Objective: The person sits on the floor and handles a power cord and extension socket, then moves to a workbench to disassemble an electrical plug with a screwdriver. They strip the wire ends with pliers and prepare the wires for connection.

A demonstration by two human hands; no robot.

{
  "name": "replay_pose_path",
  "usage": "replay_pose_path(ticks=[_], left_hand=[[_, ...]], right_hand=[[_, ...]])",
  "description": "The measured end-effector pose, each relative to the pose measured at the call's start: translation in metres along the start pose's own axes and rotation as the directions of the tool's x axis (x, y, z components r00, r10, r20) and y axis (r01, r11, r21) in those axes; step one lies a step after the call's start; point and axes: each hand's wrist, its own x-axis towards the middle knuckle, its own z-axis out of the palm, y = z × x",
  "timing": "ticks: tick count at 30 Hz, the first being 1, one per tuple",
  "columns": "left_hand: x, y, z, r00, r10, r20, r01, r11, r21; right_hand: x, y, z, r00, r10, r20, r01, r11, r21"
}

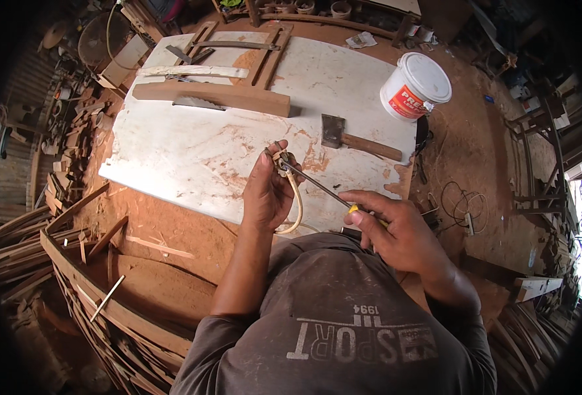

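While the left hand (268,194) holds a small fitting (282,160) above the near part of the counter (166,155), its fingers are clamped around the piece and partly hide it, so its exact kind cannot be told. The fitting looks light and stiff, perhaps brittle in places, and is best pinched by its sides; the pale cable (299,205) looping below seems bendy and is better left loose. The left forearm reaches nearly straight forward, palm up. The right hand (396,230) comes in slantwise, back uppermost, fingers wrapped around the yellow handle of a screwdriver (324,189), whose tip is at the fitting.
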Motion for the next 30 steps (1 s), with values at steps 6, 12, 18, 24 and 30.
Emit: replay_pose_path(ticks=[6, 12, 18, 24, 30], left_hand=[[-0.001, 0.002, 0.002, 0.999, 0.042, -0.002, -0.042, 0.999, 0.020], [-0.002, 0.006, 0.013, 0.997, 0.073, 0.005, -0.073, 0.997, 0.029], [-0.002, 0.009, 0.009, 0.993, 0.051, 0.107, -0.049, 0.999, -0.015], [0.000, 0.023, 0.021, 0.990, -0.108, 0.090, 0.105, 0.993, 0.046], [0.000, 0.023, 0.026, 0.997, -0.042, -0.058, 0.059, 0.945, 0.321]], right_hand=[[0.002, -0.013, -0.011, 0.992, -0.122, -0.043, 0.113, 0.980, -0.166], [0.009, -0.015, -0.019, 0.954, -0.298, -0.019, 0.275, 0.902, -0.332], [0.017, -0.037, -0.033, 0.975, -0.212, 0.068, 0.220, 0.873, -0.435], [0.038, -0.039, -0.051, 0.912, -0.374, 0.167, 0.395, 0.691, -0.606], [0.054, -0.058, -0.054, 0.971, -0.059, 0.233, 0.181, 0.817, -0.547]])
